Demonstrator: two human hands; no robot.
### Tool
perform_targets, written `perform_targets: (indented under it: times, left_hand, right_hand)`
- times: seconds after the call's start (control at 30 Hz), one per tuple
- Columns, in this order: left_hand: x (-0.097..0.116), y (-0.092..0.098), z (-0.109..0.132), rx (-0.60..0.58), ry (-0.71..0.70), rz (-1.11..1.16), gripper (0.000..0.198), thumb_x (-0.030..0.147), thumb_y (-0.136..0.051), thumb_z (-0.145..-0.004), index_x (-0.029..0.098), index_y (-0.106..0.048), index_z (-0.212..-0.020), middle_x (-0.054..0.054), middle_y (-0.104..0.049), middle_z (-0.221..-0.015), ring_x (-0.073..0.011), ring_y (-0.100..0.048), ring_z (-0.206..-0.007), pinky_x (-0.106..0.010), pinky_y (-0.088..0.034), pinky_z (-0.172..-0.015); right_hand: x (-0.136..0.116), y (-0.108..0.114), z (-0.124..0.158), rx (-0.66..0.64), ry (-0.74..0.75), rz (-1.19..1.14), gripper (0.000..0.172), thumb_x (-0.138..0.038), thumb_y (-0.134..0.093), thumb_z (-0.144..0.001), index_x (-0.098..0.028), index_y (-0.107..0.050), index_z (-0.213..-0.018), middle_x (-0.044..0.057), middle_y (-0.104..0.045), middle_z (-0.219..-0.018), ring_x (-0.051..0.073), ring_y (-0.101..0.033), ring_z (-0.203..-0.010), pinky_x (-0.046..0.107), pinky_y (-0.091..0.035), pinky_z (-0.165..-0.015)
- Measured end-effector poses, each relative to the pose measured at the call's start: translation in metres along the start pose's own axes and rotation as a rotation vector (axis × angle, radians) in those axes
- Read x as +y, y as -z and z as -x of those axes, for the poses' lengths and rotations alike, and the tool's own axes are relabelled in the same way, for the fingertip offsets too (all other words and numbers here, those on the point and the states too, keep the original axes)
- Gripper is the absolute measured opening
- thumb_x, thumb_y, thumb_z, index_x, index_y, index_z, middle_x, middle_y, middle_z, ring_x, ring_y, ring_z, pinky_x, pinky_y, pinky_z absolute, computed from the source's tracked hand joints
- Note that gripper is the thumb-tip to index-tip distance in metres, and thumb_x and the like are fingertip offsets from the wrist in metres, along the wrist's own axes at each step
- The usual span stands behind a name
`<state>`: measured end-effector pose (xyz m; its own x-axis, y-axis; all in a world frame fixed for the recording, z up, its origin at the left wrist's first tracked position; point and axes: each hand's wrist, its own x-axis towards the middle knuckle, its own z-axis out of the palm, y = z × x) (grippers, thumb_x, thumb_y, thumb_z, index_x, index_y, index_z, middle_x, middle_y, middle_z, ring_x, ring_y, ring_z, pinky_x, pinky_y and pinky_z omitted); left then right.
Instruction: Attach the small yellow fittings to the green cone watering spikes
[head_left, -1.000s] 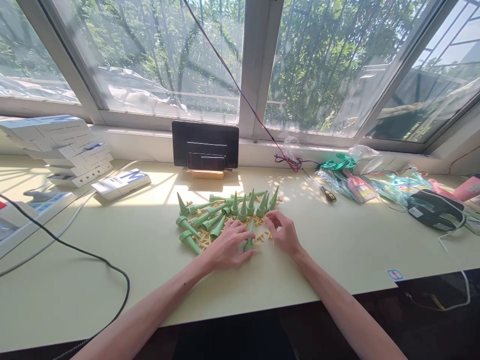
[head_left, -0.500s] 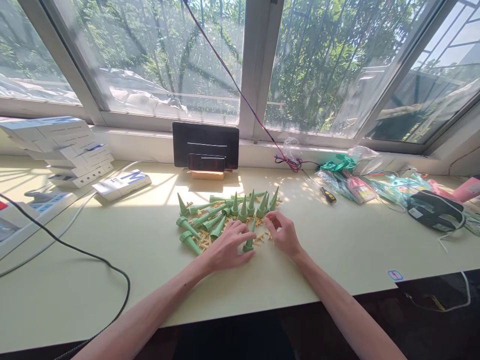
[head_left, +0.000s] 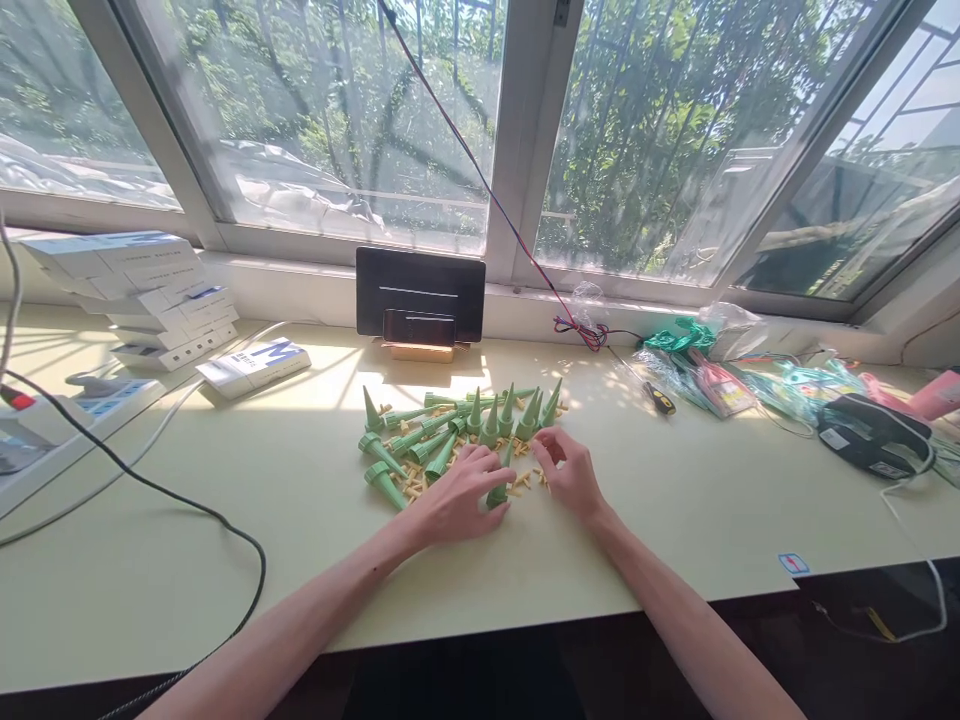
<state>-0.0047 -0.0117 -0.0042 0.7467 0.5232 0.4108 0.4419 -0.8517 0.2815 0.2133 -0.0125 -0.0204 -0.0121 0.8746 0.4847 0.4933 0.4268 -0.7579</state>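
Note:
My left hand [head_left: 465, 495] has its fingers and thumb round the lower part of a green plastic spike [head_left: 500, 488], which stands point up on the table. Just right of it, my right hand [head_left: 568, 468] is closed in a pinch above small tan pieces [head_left: 523, 480]; what lies between its fingertips is too small to make out. Behind both hands several like spikes stand upright, among them one green cone [head_left: 489, 425]. Other capped green spikes [head_left: 386, 485] lie on their sides to the left, with more tan pieces scattered among them.
A tablet [head_left: 420, 292] leans on a stand at the back. Stacked white boxes [head_left: 161, 295] and a power strip [head_left: 112, 400] are at left, with a black cable [head_left: 187, 510] across the table. A screwdriver [head_left: 660, 400], bagged items and a black device [head_left: 874, 435] lie at right.
The whole view has shifted slightly, so things appear a little further right. Both hands keep nearly the same places, the left still on the same upright spike.

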Motion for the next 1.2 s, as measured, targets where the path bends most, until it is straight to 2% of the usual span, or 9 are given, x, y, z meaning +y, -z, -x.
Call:
perform_targets:
  times: [0.23,0.4,0.53,0.67,0.8,0.93,1.0,1.1,1.2]
  left_hand:
    - [-0.001,-0.003,0.000,0.096,-0.001,0.002,0.016,0.021,-0.057,-0.089,0.020,-0.059,-0.104,-0.004,-0.057,-0.087,-0.0191,-0.050,-0.084,-0.037,-0.042,-0.086]
    - [-0.004,0.000,-0.002,0.263,0.005,0.007,0.020,0.021,-0.055,-0.092,0.020,-0.057,-0.112,-0.005,-0.057,-0.087,-0.0189,-0.051,-0.082,-0.034,-0.047,-0.079]
    - [-0.010,0.001,-0.002,0.387,0.060,0.073,0.017,0.015,-0.045,-0.097,0.019,-0.056,-0.108,-0.005,-0.058,-0.089,-0.0166,-0.055,-0.081,-0.028,-0.048,-0.072]
    - [-0.017,0.000,-0.002,0.426,0.100,0.158,0.020,0.015,-0.039,-0.100,0.019,-0.056,-0.109,-0.006,-0.060,-0.093,-0.0151,-0.058,-0.081,-0.027,-0.048,-0.072]
    - [-0.018,0.001,-0.002,0.408,0.126,0.173,0.020,0.016,-0.038,-0.101,0.019,-0.056,-0.109,-0.006,-0.060,-0.094,-0.0154,-0.058,-0.082,-0.027,-0.048,-0.073]
    - [-0.015,0.004,0.000,0.306,0.126,0.150,0.021,0.018,-0.038,-0.101,0.018,-0.056,-0.111,-0.006,-0.059,-0.094,-0.0158,-0.057,-0.082,-0.027,-0.048,-0.073]
    - [-0.015,0.005,0.001,0.250,0.114,0.115,0.022,0.019,-0.038,-0.101,0.018,-0.057,-0.112,-0.006,-0.058,-0.091,-0.0162,-0.056,-0.081,-0.027,-0.047,-0.073]
    - [-0.015,0.006,0.002,0.187,0.084,0.043,0.022,0.020,-0.040,-0.101,0.018,-0.061,-0.107,-0.005,-0.058,-0.084,-0.0169,-0.055,-0.079,-0.029,-0.046,-0.072]
    - [-0.017,0.008,0.002,0.160,0.063,0.007,0.020,0.024,-0.045,-0.100,0.018,-0.063,-0.104,-0.006,-0.060,-0.083,-0.0190,-0.056,-0.082,-0.032,-0.047,-0.076]
  right_hand:
    - [0.003,-0.002,0.002,0.004,0.010,0.002,0.014,-0.031,-0.055,-0.093,-0.019,-0.059,-0.090,0.000,-0.060,-0.072,0.012,-0.053,-0.058,0.024,-0.045,-0.055]
    - [0.005,-0.008,0.005,0.029,0.048,0.002,0.011,-0.030,-0.056,-0.093,-0.020,-0.058,-0.095,-0.001,-0.059,-0.074,0.011,-0.052,-0.055,0.023,-0.045,-0.052]
    - [0.003,-0.014,0.005,0.087,0.129,-0.008,0.019,-0.027,-0.057,-0.092,-0.021,-0.052,-0.108,-0.003,-0.058,-0.075,0.010,-0.052,-0.053,0.023,-0.047,-0.051]
    - [-0.012,-0.016,-0.004,0.120,0.235,0.027,0.019,-0.024,-0.057,-0.091,-0.021,-0.051,-0.109,-0.002,-0.059,-0.076,0.009,-0.052,-0.051,0.021,-0.048,-0.048]
    - [-0.025,-0.019,-0.021,0.178,0.384,0.081,0.018,-0.020,-0.058,-0.091,-0.022,-0.054,-0.108,-0.002,-0.061,-0.078,0.008,-0.052,-0.049,0.021,-0.049,-0.049]
    - [-0.017,-0.029,-0.028,0.263,0.499,0.121,0.020,-0.018,-0.058,-0.089,-0.021,-0.055,-0.108,-0.001,-0.064,-0.076,0.009,-0.052,-0.048,0.022,-0.049,-0.048]
    - [-0.008,-0.034,-0.025,0.303,0.465,0.108,0.020,-0.017,-0.058,-0.089,-0.020,-0.055,-0.109,-0.001,-0.063,-0.074,0.009,-0.053,-0.048,0.022,-0.049,-0.048]
    - [0.000,-0.038,-0.018,0.249,0.385,0.069,0.021,-0.018,-0.057,-0.090,-0.020,-0.055,-0.110,0.000,-0.064,-0.076,0.009,-0.054,-0.049,0.022,-0.049,-0.048]
    - [-0.003,-0.037,-0.014,0.224,0.308,0.020,0.018,-0.020,-0.056,-0.090,-0.019,-0.056,-0.108,-0.001,-0.063,-0.076,0.009,-0.055,-0.050,0.022,-0.049,-0.049]
